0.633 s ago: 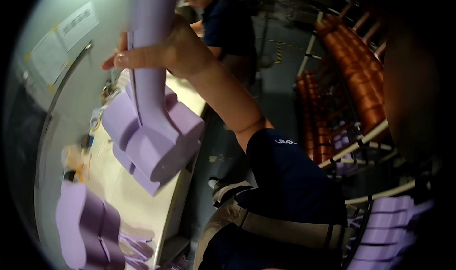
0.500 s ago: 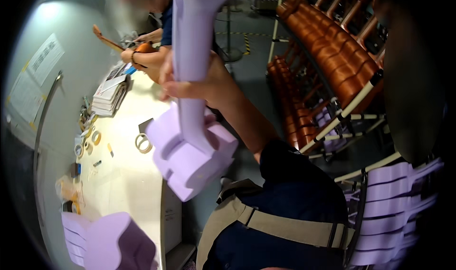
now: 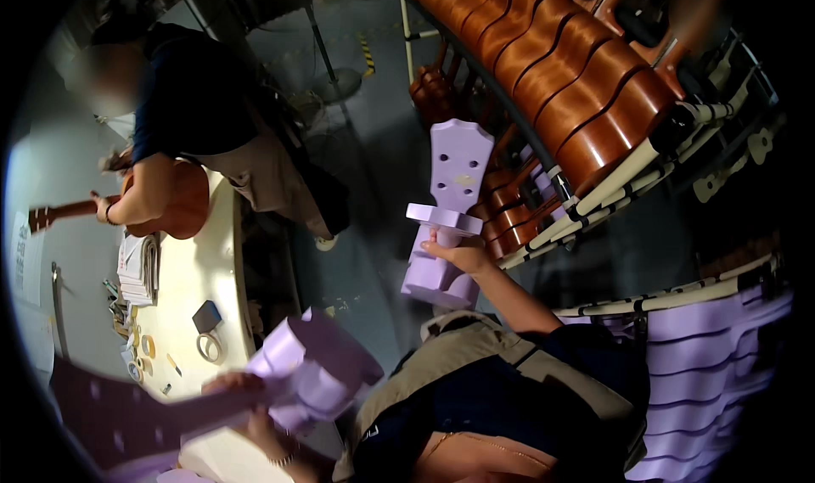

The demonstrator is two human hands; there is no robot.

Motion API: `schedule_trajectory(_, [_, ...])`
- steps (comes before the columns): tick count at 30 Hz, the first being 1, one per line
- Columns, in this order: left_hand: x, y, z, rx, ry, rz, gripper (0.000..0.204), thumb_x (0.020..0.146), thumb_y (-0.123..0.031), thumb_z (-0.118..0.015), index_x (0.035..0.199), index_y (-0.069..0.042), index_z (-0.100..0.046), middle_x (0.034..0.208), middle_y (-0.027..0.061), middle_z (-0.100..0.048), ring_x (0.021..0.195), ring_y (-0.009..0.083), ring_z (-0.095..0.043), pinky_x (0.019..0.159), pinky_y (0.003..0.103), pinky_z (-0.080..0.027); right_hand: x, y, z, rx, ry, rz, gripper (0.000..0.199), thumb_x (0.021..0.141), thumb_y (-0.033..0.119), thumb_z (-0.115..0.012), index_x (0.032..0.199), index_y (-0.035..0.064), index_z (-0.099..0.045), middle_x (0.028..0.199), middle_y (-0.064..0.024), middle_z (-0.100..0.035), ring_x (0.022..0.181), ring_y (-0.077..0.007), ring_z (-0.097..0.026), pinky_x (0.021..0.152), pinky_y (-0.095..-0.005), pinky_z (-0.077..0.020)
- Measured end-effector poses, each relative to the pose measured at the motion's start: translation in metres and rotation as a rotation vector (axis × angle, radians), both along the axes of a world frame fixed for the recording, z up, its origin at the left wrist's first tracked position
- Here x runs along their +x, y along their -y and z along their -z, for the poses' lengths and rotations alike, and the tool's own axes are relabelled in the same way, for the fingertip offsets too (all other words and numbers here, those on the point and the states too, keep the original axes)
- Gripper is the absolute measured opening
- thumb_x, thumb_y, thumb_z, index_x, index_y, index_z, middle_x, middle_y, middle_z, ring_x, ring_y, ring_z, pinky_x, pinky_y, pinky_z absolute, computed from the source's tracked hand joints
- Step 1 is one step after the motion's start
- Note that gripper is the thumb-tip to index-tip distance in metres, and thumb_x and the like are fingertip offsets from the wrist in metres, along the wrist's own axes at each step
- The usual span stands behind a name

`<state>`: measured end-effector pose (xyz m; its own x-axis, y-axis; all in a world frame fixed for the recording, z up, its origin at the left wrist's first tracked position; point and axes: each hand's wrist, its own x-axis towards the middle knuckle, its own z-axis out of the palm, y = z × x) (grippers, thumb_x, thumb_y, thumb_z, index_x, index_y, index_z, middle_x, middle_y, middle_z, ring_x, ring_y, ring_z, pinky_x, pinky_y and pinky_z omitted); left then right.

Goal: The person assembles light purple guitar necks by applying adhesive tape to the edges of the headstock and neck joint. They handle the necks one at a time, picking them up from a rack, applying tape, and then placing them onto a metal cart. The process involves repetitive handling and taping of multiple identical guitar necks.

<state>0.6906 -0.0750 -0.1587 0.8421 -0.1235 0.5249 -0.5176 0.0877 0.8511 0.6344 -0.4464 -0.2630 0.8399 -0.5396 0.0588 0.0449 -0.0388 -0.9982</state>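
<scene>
In the middle of the view, my right hand (image 3: 458, 252) is closed round the neck of a lilac ukulele (image 3: 458, 165). Its headstock, with several peg holes, points up and away, and its body hangs below my fingers, strongly foreshortened. At the lower left my left hand (image 3: 242, 394), somewhat blurred, grips a second lilac ukulele (image 3: 318, 373) by the neck, over the near part of the table. That one's body points right towards me, while its neck and blurred headstock reach to the lower left. Neither ukulele shows strings.
A white worktable (image 3: 199, 271) carries a paper stack (image 3: 138, 271), a dark block (image 3: 206, 317) and tape rolls (image 3: 209, 347). Beyond it a person (image 3: 199, 92) bends over a brown guitar-shaped instrument (image 3: 182, 199). Racks hold brown instruments (image 3: 560, 67) and lilac ones (image 3: 705, 390) at right.
My right hand has carried its ukulele rightward, away from the table. My left hand has come into view gripping another ukulele at lower left. The view has shifted, showing more of the other person.
</scene>
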Motion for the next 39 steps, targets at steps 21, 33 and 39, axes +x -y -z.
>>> schedule_trajectory(21, [0.397,0.415,0.029,-0.108,0.076,0.273,0.029,0.074,0.000,-0.063,0.093,-0.004,-0.042,0.070,0.0088,-0.050,0.054,0.0157,-0.051,0.053,0.024,-0.043,0.277,0.274,0.074,-0.388,-0.086,0.505,0.025,0.065,-0.003,-0.051,0.089,-0.0049,-0.056,0.082,-0.0163,-0.061,0.080,-0.0268,-0.060,0.071,-0.0320,-0.0459])
schedule_trajectory(33, [0.633,0.554,0.044,-0.031,0.160,0.170,0.029,0.074,0.000,-0.062,0.093,-0.004,-0.040,0.075,0.0082,-0.047,0.057,0.0166,-0.051,0.053,0.026,-0.045,0.585,0.449,0.036,-0.329,0.093,0.436,0.034,0.063,0.016,-0.073,0.090,0.0010,-0.059,0.080,-0.0114,-0.063,0.077,-0.0200,-0.062,0.068,-0.0319,-0.0464])
schedule_trajectory(39, [0.738,0.593,0.074,0.411,0.164,-0.001,0.027,0.068,0.002,-0.065,0.082,-0.005,-0.043,0.078,0.0061,-0.050,0.065,0.0147,-0.051,0.059,0.026,-0.045,0.751,0.529,0.033,-0.223,0.221,0.318,0.032,0.068,0.014,-0.072,0.093,-0.0006,-0.057,0.078,-0.0087,-0.062,0.073,-0.0153,-0.058,0.067,-0.0286,-0.0455])
